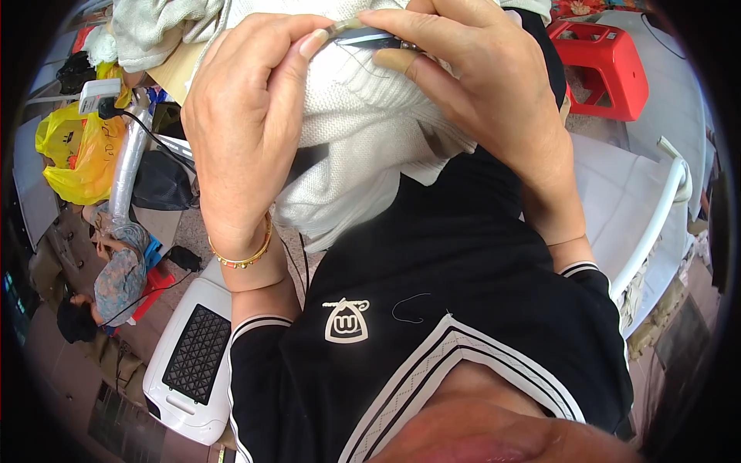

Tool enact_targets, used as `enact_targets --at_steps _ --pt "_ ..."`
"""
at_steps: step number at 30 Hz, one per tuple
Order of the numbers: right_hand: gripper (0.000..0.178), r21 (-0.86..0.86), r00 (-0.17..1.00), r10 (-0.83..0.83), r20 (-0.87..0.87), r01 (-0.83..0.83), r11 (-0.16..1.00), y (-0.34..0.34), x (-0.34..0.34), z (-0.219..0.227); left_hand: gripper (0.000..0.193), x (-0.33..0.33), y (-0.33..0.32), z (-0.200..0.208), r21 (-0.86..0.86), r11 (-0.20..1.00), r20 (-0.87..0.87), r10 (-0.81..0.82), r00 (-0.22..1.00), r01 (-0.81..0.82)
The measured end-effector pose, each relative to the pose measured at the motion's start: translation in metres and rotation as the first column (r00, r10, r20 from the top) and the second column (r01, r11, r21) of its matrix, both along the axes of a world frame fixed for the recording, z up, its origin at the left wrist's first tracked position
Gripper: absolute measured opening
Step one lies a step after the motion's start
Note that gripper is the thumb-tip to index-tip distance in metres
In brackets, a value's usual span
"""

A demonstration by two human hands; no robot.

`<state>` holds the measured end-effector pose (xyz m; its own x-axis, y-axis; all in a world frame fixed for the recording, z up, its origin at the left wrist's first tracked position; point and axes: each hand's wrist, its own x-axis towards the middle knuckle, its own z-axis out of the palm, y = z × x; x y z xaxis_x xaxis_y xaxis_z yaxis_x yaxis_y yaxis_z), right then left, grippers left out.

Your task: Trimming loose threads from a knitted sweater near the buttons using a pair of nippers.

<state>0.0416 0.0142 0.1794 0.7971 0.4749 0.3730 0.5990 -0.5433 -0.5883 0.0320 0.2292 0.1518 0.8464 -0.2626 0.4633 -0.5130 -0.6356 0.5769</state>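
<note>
White knitted fabric (pixel 363 147), apparently a garment, lies bunched over my lap with a ribbed part near the top. My left hand (pixel 247 108) pinches its upper edge between thumb and forefinger. My right hand (pixel 494 85) is closed, with a slim, dark, shiny tool (pixel 367 37) between thumb and fingers. That tool points left toward my left thumb, and a small metal part shows by the right fingers. I cannot make out its exact kind. Thin dark threads lie on the fabric below it.
More pale knitwear (pixel 158 35) is piled at the far left. A red plastic stool (pixel 598 69) stands at the far right, beside a white-framed seat (pixel 656 224). Yellow plastic bags (pixel 81 154), a white appliance (pixel 189 363) and another person (pixel 120 278) are at the left.
</note>
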Motion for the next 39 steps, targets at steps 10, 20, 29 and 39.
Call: enact_targets --at_steps 10,20,29,39 --pt "0.032 0.327 0.847 0.079 0.526 -0.287 0.9 -0.002 0.029 -0.057 0.01 -0.001 -0.002 0.002 -0.027 1.0 -0.021 0.001 1.0 -0.001" --pt "0.036 0.298 0.838 0.127 0.531 -0.325 0.898 -0.002 0.032 -0.058 0.01 -0.002 -0.004 0.004 -0.022 1.0 -0.043 0.018 0.999 -0.019" --pt "0.034 0.076 0.994 0.067 -0.091 -0.06 0.995 -0.006 0.004 0.001 0.013 -0.004 -0.002 0.012 0.063 0.998 -0.097 0.012 0.995 -0.006" --pt "0.027 0.027 1.0 0.001 -0.001 -0.001 1.0 0.002 0.008 -0.011 0.01 -0.002 -0.003 0.006 0.024 0.999 -0.033 0.04 0.999 -0.04"
